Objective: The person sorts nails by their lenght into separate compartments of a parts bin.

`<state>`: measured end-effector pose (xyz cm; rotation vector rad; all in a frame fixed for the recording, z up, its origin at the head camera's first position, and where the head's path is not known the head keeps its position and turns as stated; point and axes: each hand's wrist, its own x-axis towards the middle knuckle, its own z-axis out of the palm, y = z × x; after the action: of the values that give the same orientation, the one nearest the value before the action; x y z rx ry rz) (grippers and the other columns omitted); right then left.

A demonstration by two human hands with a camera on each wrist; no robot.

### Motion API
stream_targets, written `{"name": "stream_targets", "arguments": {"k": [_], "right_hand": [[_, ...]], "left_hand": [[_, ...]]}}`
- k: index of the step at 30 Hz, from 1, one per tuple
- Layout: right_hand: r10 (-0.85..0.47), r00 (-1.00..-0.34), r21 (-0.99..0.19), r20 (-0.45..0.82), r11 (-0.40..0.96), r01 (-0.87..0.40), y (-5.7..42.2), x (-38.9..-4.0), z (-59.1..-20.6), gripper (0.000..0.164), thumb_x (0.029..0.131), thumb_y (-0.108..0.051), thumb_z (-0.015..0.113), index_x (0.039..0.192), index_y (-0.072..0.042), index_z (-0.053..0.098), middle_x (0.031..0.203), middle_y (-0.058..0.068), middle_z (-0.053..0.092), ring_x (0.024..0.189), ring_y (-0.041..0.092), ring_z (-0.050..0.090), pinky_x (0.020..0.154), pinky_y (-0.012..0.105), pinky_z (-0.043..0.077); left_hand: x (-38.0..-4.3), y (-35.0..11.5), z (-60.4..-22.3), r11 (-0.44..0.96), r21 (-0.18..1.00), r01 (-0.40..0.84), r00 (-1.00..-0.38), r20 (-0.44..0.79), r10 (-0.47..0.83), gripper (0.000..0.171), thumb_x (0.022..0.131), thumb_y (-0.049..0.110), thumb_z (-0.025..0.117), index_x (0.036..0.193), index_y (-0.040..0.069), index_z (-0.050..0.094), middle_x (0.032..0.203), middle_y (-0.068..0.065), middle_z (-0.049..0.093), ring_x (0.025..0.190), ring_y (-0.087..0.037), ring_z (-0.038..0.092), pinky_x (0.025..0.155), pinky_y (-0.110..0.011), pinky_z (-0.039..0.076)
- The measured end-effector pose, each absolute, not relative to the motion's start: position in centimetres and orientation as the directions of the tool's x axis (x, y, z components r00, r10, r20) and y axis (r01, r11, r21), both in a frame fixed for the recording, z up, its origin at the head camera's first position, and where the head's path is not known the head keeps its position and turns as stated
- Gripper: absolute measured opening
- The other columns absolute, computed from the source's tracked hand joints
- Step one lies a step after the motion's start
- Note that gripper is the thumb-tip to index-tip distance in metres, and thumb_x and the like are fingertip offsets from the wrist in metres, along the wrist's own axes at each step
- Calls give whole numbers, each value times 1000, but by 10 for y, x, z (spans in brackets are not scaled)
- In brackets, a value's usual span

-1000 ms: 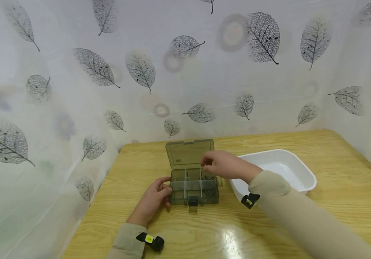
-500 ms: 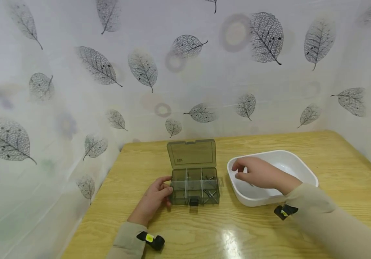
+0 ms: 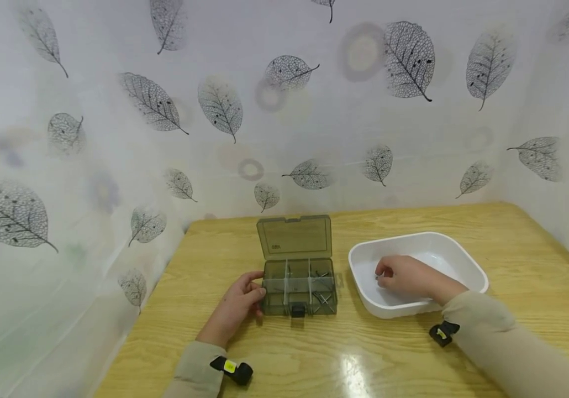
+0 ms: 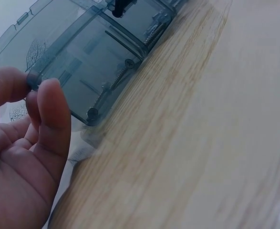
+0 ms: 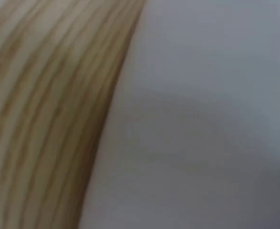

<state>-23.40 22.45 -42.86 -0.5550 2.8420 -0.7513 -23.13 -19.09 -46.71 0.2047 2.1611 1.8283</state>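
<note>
A smoky translucent compartment box (image 3: 298, 286) lies on the table with its lid (image 3: 294, 236) raised at the back. Thumb and fingers of my left hand (image 3: 237, 304) grip its left edge; in the left wrist view they pinch a corner of the box (image 4: 77, 67). Metal screws (image 3: 322, 298) show in its right compartments, and long screws (image 4: 112, 81) show through the wall. Inside the white basin (image 3: 463, 262), my right hand (image 3: 406, 276) has curled fingers, with a small dark bit, apparently a screw (image 3: 377, 277), at the fingertips. The right wrist view shows only the blurred basin wall (image 5: 187, 133).
The wooden table (image 3: 314, 354) reaches to a leaf-patterned curtain (image 3: 314, 121) at the back and both sides. A black latch (image 3: 298, 309) sits at the front of the box. The basin stands a short way right of the box.
My right hand has moved right from above the box to the basin, then lowered into it with fingers drawn together. The left hand stays at the box edge.
</note>
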Motion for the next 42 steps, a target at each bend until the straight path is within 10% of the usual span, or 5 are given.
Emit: {"name": "stream_targets", "arguments": {"k": [27,42], "right_hand": [[-433,-896,-465,-98,816,-343,226,-239,-443,16,90,-14,72,80,-23,64,76,-11,58,73,9,52,70,32,45],[-499,-866,-550,1,723,-418,221,-235,-428,12,94,-5,63,97,-16,67,81,-11,58,76,7,52,70,27,46]], "left_hand": [[-233,-189,-469,217,973,-74,-947,-136,290,52,102,13,59,150,7,41,104,-17,58,69,-26,60,68,-39,57],[-232,-190,-465,189,976,-104,-943,-157,292,53,102,12,59,151,5,40,104,-17,57,71,-23,58,65,-36,57]]}}
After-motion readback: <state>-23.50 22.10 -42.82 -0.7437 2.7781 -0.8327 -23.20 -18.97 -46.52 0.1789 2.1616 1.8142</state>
